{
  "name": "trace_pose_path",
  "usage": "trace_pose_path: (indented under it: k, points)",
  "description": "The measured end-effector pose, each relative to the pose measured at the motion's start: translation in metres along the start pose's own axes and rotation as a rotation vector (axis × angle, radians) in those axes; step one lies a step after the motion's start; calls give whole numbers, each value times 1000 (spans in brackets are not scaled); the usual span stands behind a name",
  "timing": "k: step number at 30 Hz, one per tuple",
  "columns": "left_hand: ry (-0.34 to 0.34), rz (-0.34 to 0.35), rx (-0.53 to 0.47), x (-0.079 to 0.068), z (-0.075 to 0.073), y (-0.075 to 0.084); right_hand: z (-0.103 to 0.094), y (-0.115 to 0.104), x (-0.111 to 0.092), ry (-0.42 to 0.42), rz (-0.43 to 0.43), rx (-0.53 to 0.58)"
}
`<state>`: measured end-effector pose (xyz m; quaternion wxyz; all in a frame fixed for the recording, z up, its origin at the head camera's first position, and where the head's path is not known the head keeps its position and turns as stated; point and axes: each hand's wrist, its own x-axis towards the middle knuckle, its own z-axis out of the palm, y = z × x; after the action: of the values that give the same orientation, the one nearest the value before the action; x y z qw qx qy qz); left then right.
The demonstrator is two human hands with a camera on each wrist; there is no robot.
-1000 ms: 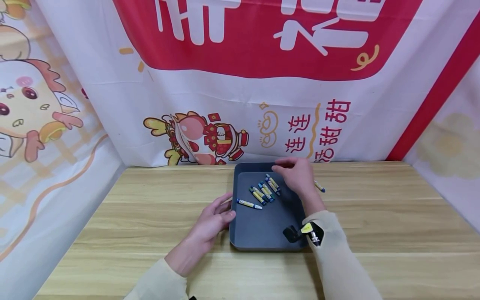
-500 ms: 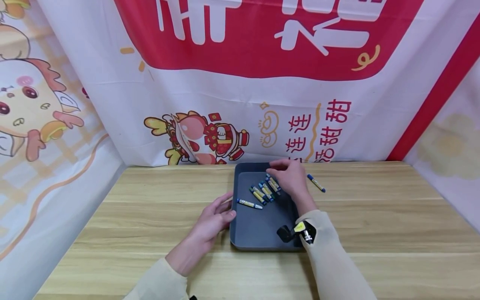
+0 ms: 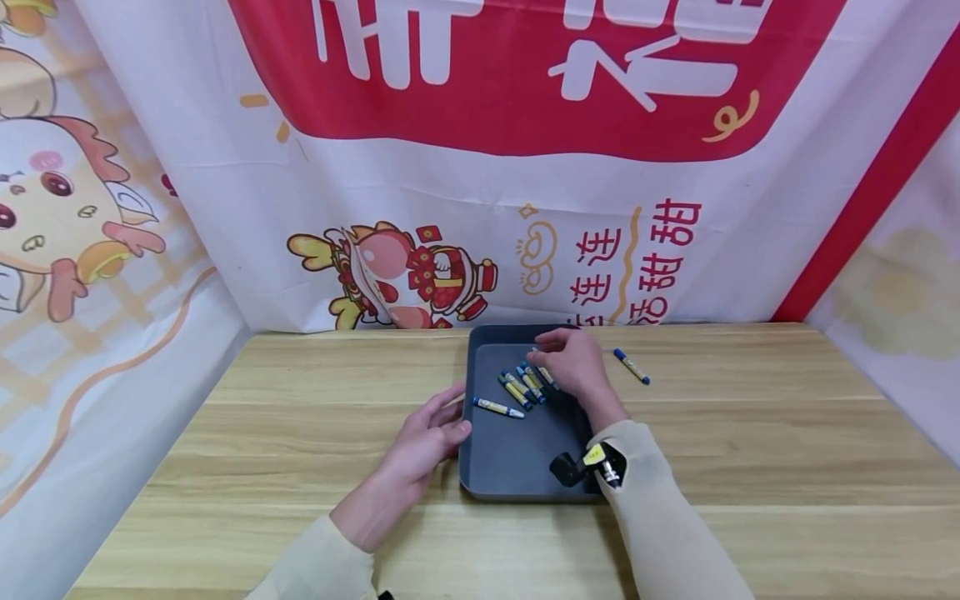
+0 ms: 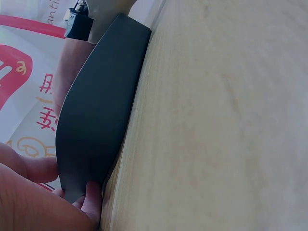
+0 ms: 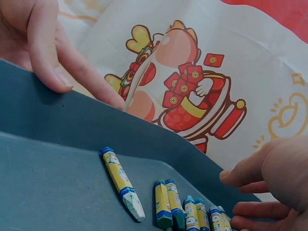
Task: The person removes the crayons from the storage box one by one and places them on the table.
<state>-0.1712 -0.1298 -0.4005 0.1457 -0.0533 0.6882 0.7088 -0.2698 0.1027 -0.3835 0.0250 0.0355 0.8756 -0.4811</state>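
A dark grey tray (image 3: 517, 467) stands on the table. My left hand (image 3: 423, 442) holds its left wall, thumb at the rim and fingers against the outer side, as the left wrist view shows. Inside lie several crayons with yellow-and-blue wrappers: a white-tipped crayon (image 5: 122, 185) by itself, then green and blue crayons (image 5: 168, 204) side by side in pairs. My right hand (image 3: 573, 367) hovers over the tray's far right part, beside the rightmost crayons (image 5: 219, 219). Its thumb and fingers are spread apart with nothing visible between them; whether a fingertip touches a crayon is unclear.
One more crayon (image 3: 632, 367) with a blue end lies on the wooden table (image 3: 300, 433), right of the tray. Behind the tray's far edge hangs a printed cloth backdrop (image 3: 450, 192). A small black wrist camera (image 3: 570, 469) juts from the right sleeve over the tray.
My right hand has moved left and slightly nearer over the rightmost crayons, uncovering the crayon on the table. The left hand and tray stay put.
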Motion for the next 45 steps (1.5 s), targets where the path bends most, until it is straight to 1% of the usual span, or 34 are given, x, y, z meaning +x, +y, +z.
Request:
trace_pose_path:
  k: [4, 11, 15, 24, 32, 41, 45]
  points:
    - [0, 0, 4, 0, 0, 0, 1, 0, 0, -16, 20, -17]
    - [-4, -3, -1, 0, 0, 0, 4, 2, 2, -3, 41, -48]
    - [-5, -3, -1, 0, 0, 0, 5, 4, 3, -6, 30, -70]
    - [0, -12, 7, 1, 1, 2, 9, 8, 5, -36, -24, -120]
    - [2, -29, 9, 2, -1, 1, 11, 7, 4, -31, -12, -115]
    - [4, -22, 9, 2, -1, 1, 11, 5, 5, -26, 24, -118]
    - [4, -18, 10, 1, -1, 2, 11, 4, 5, -23, 43, -103]
